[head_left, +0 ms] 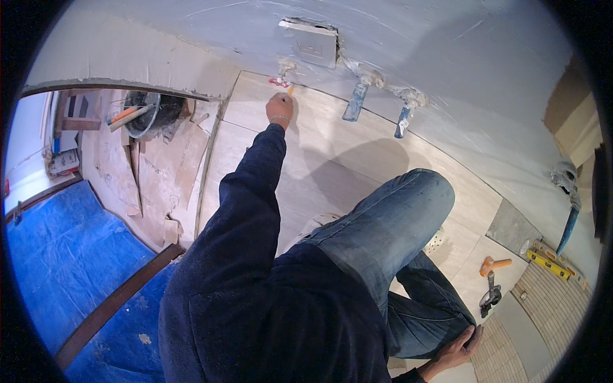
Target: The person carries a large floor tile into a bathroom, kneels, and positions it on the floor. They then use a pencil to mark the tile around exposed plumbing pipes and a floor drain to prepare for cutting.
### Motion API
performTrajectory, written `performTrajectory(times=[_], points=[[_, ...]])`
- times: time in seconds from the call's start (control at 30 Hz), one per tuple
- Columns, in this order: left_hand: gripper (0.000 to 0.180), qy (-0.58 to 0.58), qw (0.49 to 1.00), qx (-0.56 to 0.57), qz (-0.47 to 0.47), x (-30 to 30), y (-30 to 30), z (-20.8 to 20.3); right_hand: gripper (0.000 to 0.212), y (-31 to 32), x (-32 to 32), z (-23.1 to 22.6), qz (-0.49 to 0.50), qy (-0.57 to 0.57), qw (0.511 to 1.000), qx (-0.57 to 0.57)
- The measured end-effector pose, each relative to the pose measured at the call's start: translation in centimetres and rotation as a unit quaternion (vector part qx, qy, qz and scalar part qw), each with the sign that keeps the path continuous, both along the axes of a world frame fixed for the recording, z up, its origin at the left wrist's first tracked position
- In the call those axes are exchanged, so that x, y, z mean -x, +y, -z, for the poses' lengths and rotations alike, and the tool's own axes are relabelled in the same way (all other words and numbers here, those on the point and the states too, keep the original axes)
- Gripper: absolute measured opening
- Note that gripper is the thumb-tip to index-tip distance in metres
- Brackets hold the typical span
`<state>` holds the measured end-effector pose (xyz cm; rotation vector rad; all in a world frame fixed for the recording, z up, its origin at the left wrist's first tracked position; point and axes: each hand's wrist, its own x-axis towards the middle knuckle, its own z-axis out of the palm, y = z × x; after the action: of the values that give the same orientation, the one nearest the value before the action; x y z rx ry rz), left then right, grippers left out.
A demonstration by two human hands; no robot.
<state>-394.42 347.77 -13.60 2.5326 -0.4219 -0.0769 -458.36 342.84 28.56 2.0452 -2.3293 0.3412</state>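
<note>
The left hand [279,108], at twelve o'clock, pinches a small orange pencil [290,90] against the pale floor tile [319,137] — just below a red-handled valve [278,81] — while the right hand [456,348], at five o'clock, rests spread, empty, beside a blue-jeaned knee [408,204].

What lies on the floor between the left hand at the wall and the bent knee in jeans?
In the head view, only bare pale floor tile lies between the left hand and the knee, crossed by a shadow.
</note>
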Motion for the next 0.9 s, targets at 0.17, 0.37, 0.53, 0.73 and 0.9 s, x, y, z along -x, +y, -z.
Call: performTrajectory(times=[0.17, 0.37, 0.53, 0.73, 0.9], points=[[0.023, 0.012, 1.0, 0.014, 0.004, 0.5, 0.0, -0.1, 0.048, -0.1, -0.3, -0.2, 0.001, 0.008, 1.0, -0.006], [0.023, 0.028, 0.999, -0.02, -0.022, -0.5, -0.2, -0.6, 0.048, -0.2, -0.3, -0.2, 0.004, 0.007, 1.0, -0.005], [0.021, 0.004, 1.0, 0.012, -0.003, 1.6, -0.9, -0.4, 0.047, -0.3, -0.1, -0.2, -0.001, 0.004, 1.0, -0.009], [0.024, 0.044, 0.999, 0.005, 0.009, 3.4, -1.7, 0.0, 0.052, -0.6, -0.2, -0.1, -0.007, 0.034, 0.999, -0.013], [0.02, 0.031, 0.998, 0.034, 0.038, 5.4, -2.9, -0.7, 0.05, -0.5, -0.3, -0.3, -0.008, 0.053, 0.999, -0.011]])
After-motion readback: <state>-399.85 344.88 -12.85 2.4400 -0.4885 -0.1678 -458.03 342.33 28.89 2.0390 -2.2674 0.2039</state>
